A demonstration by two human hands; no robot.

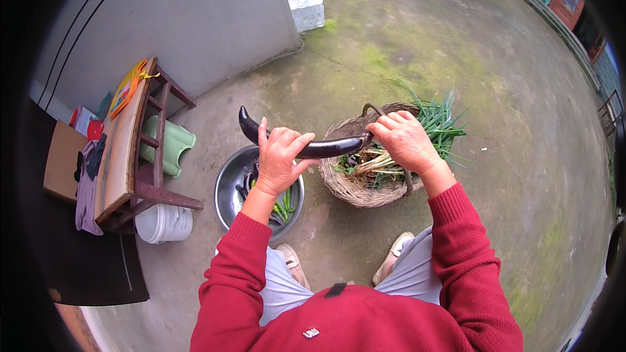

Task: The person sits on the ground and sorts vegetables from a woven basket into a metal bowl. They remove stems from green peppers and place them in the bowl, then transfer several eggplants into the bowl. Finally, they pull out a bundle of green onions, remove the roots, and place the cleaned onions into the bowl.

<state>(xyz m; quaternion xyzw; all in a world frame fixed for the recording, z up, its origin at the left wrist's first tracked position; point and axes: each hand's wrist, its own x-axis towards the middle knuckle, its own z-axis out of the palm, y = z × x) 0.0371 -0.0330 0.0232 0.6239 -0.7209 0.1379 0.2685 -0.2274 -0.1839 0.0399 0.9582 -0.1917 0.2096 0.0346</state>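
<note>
A long, curved dark purple eggplant [337, 147] is held crosswise in front of me, above the ground. My left hand [283, 156] grips it around the middle, its thumb and fingers partly wrapped over the skin. At the stem end, my right hand [403, 139] pinches it, hiding most of the stem. Below my left hand stands a steel basin [221, 190] holding green peppers [283, 205] and dark eggplants, partly covered by my wrist. Beneath my right hand is a wicker basket [342, 193] with a bent handle, filled with green onions [442, 124] whose pale roots [374, 165] face me.
To the left stands a wooden bench [122, 156] with a purple cloth [89, 195] draped on it. A green plastic stool [171, 144] and a white bucket [164, 222] sit under it. Wrapped bottle packs [303, 0] are stacked by the grey wall [210, 19].
</note>
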